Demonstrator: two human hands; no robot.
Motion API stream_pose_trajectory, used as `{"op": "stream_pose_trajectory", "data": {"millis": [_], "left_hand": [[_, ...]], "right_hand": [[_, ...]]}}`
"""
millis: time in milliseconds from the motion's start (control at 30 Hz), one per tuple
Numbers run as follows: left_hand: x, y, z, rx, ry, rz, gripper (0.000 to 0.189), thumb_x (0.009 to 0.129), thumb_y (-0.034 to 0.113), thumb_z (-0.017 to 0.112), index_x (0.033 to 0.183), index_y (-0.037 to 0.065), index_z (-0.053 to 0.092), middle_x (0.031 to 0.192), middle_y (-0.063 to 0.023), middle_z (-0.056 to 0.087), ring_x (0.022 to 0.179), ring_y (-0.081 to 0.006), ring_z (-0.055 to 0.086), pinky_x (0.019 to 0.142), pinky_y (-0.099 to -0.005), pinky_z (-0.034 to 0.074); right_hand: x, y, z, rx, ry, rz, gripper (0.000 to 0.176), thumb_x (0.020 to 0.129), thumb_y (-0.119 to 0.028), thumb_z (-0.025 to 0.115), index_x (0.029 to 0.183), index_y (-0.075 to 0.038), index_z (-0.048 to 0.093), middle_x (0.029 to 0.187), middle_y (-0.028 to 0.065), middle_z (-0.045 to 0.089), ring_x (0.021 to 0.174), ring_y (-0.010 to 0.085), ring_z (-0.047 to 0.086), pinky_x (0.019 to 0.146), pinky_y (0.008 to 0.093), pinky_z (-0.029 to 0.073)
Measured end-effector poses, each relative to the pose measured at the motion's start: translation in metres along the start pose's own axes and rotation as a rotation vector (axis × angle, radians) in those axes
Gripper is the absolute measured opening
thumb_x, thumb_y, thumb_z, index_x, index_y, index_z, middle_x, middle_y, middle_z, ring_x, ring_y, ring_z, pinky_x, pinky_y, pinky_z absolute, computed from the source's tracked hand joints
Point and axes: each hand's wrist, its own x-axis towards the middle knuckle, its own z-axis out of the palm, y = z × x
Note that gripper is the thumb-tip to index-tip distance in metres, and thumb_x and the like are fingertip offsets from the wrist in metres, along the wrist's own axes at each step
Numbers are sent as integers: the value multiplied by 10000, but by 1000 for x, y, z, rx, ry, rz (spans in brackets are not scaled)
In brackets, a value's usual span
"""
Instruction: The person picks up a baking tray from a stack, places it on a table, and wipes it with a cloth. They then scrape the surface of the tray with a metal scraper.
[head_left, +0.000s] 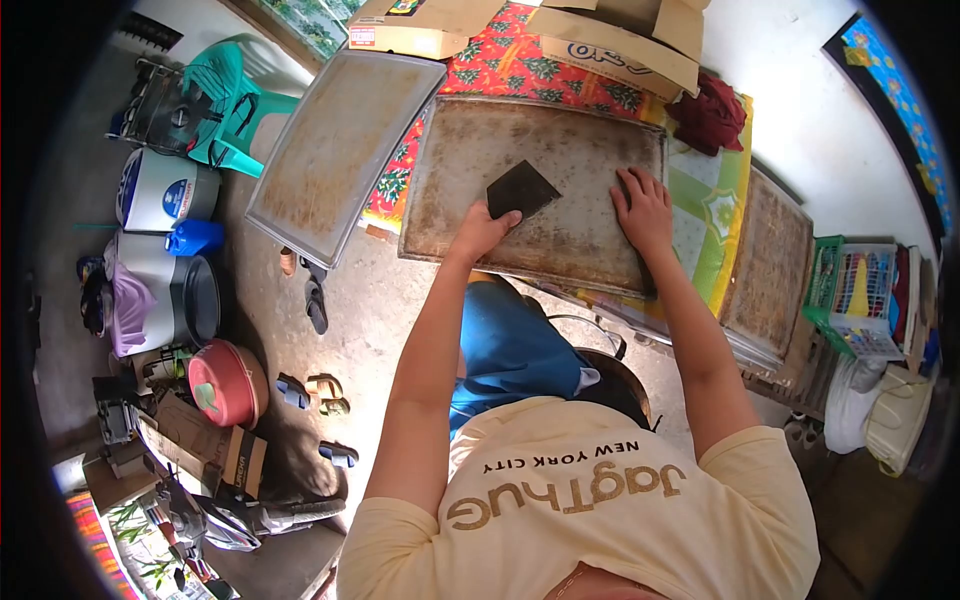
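Observation:
My left hand (pixel 485 230) grips the near left corner of a dark, flat square piece (pixel 523 190), thumb on top. That piece lies over a worn metal tray (pixel 580 135) with brown stains and a raised rim. My right hand (pixel 645 205) rests on the tray's right part, palm down with its fingers spread, holding nothing. Under the tray shows a red cloth with green tree prints (pixel 500 65). A second stained tray (pixel 340 150) sits tilted at the left, near the table's edge.
Cardboard boxes (pixel 620 50) stand at the back, with a dark red cloth (pixel 708 115) to their right. More trays (pixel 768 270) are stacked on the right beside plastic baskets (pixel 862 285). A teal chair (pixel 235 110), a red basin (pixel 222 385) and slippers (pixel 325 388) are at left.

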Motion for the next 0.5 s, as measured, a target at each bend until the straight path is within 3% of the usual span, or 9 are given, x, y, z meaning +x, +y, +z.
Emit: {"op": "stream_pose_trajectory", "data": {"millis": [500], "left_hand": [[5,-9,0,16,-14,32,342,855,86,726,1175,1,637,1077,-49,697,958,-134,614,881,-296,484]], "right_hand": [[0,1,0,-8,-17,9,384,941,-374,576,1268,-174,603,1289,54,576,1217,268,524,1052,408,378]]}}
